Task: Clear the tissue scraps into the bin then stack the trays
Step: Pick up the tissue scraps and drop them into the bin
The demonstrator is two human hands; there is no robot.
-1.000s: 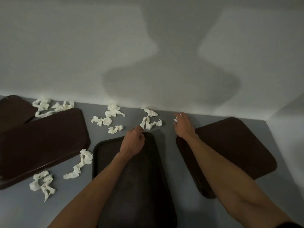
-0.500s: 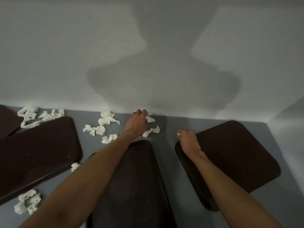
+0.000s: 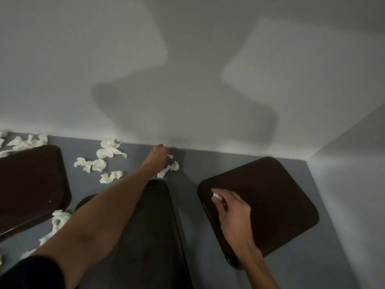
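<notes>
**Grey table, a tissue scrap in each hand**

Grey table (image 3: 208, 170) meets a white wall (image 3: 187, 59) at its far edge, and a second wall closes the corner on the right. Three dark brown trays lie flat on the table. The middle tray (image 3: 154, 236) has its long axis running straight away from the person, with its short far end pointing at the wall. The right tray (image 3: 270, 205) sits turned at an angle, one corner pointing toward the wall; I cannot tell which of its sides is the longer. The left tray (image 3: 31, 184) is cut by the picture's edge, and its long axis runs out to the left.

The left hand (image 3: 157, 158) reaches past the middle tray's far end to the foot of the wall. Its fingers are curled around a wall-side scrap (image 3: 169, 156), of which only a white tip shows. A twisted scrap (image 3: 169, 168) lies on the table just beside that hand, slanting from near-left to far-right. The right hand (image 3: 233, 207) is over the left part of the right tray, its fingertips pinching a small scrap (image 3: 216, 196).

Loose scraps (image 3: 108, 151) are scattered between the left tray and the left hand. A far cluster (image 3: 25, 141) lies behind the left tray, against the wall. A long strand (image 3: 58, 221) runs toward the person in the gap between the left and middle trays. A dark sleeve (image 3: 31, 272) covers the left upper arm.
</notes>
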